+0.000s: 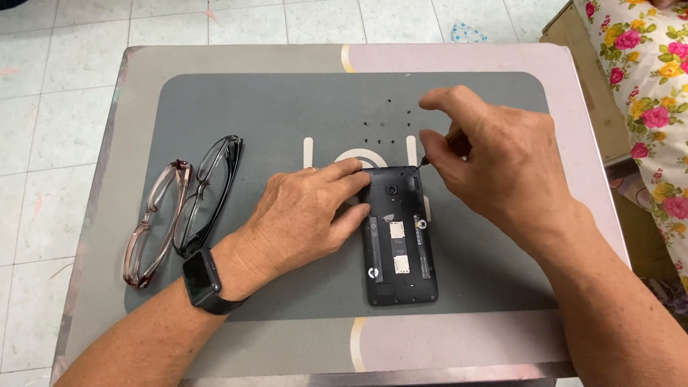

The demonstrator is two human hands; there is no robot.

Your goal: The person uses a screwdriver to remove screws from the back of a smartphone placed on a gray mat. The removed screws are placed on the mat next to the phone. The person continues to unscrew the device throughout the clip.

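Observation:
A black phone (398,247) lies on its face on the grey mat (287,115), its back cover off and its inner frame showing. My left hand (304,211) presses on the phone's left edge and holds it still. My right hand (494,161) grips a small screwdriver (437,152) whose tip touches the phone's top right corner. Several tiny black screws (387,122) lie scattered on the mat just beyond the phone. A dark watch (203,281) sits on my left wrist.
Two pairs of glasses lie at the mat's left edge, one black-framed (209,190), one reddish-brown (152,226). The mat covers a small table (107,179) over a tiled floor. Flowered cloth (648,93) and a brown box (580,64) are at the right.

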